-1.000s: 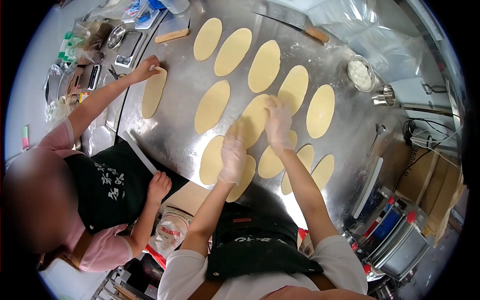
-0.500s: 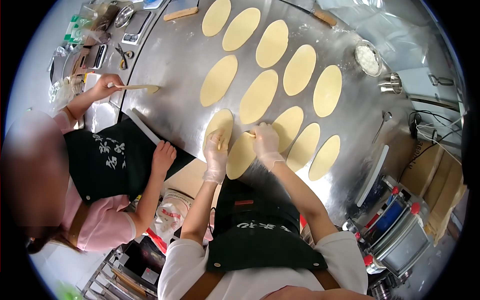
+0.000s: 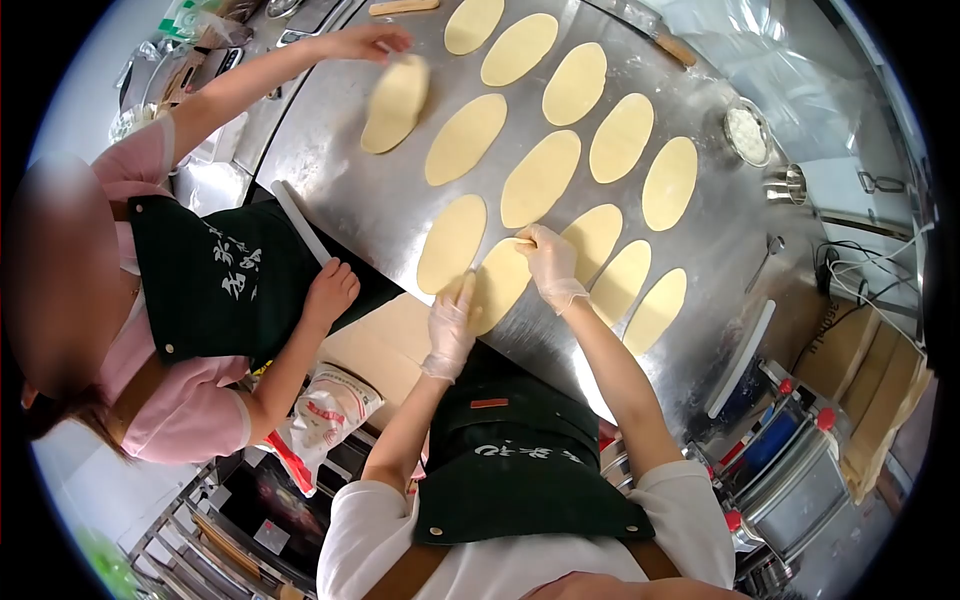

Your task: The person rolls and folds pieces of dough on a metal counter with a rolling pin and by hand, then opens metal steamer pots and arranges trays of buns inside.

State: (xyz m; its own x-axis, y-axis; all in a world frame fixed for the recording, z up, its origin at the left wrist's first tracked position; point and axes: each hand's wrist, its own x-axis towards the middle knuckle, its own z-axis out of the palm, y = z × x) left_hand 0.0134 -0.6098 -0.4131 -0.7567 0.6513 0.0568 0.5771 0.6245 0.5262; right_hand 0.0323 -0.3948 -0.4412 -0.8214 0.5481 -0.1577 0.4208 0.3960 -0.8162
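Several flat oval dough pieces lie in rows on the steel table (image 3: 330,170). My right hand (image 3: 550,262), in a clear glove, pinches the upper edge of one dough oval (image 3: 501,285) near the table's front edge. At that oval's lower left side is my left hand (image 3: 452,322), also gloved, its fingers together against the dough edge. Another oval (image 3: 452,244) lies just above my left hand, and one more (image 3: 592,240) is right beside my right hand.
At the left a co-worker's hand (image 3: 375,42) is over a blurred dough oval (image 3: 396,104); their other hand (image 3: 332,290) rests at the table edge. A flour bowl (image 3: 746,134), metal cup (image 3: 786,185) and wooden-handled blade (image 3: 675,48) are at the right.
My left hand has moved from the left oval to the lower one, whose top edge my right hand still holds. The co-worker's dough now lies flat, further right. The view has shifted.
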